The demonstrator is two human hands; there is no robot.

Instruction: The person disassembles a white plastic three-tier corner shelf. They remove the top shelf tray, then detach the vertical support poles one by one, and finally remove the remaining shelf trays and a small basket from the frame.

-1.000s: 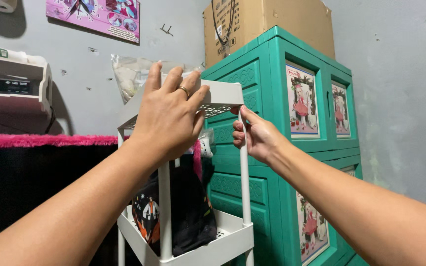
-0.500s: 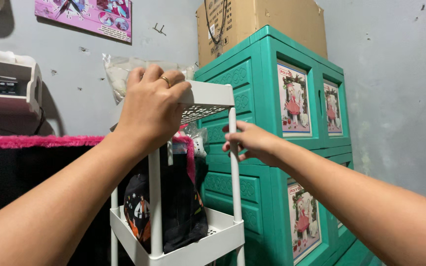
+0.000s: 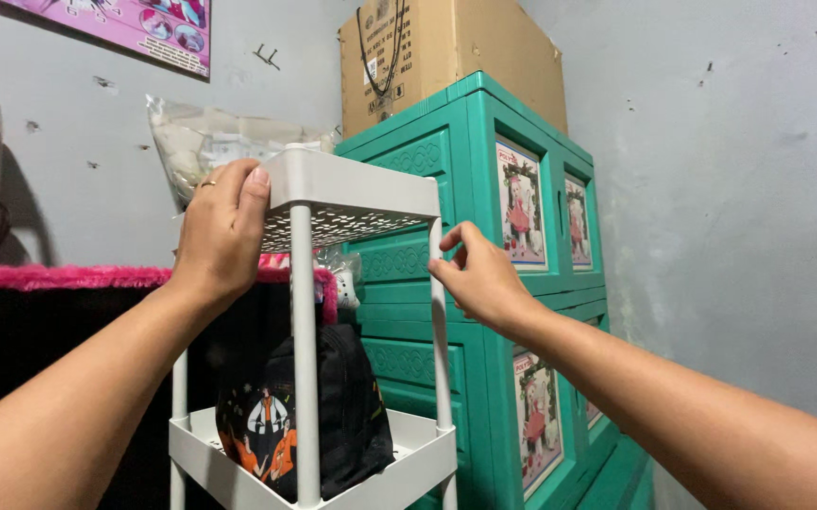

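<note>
A white plastic rack [image 3: 352, 189] with perforated trays stands in front of me. My left hand [image 3: 221, 231] grips the front left corner of its top tray, fingers over the rim. My right hand [image 3: 476, 274] touches the front right pole [image 3: 440, 331] just under the top tray, thumb and fingers pinched at it. A black bag with orange cartoon print [image 3: 309, 416] stands in the lower tray [image 3: 399, 477]. A clear plastic bag of pale items [image 3: 210, 142] lies on the top tray behind my left hand.
A teal plastic cabinet [image 3: 484, 283] with picture panels stands right beside the rack, a cardboard box [image 3: 446, 52] on top. A grey wall lies to the right. A pink furry edge [image 3: 59, 276] over dark fabric is at left, with a poster above.
My left hand slid from on top of the tray to its front left corner. The view dropped lower and nearer, and my right hand stays at the right pole.
</note>
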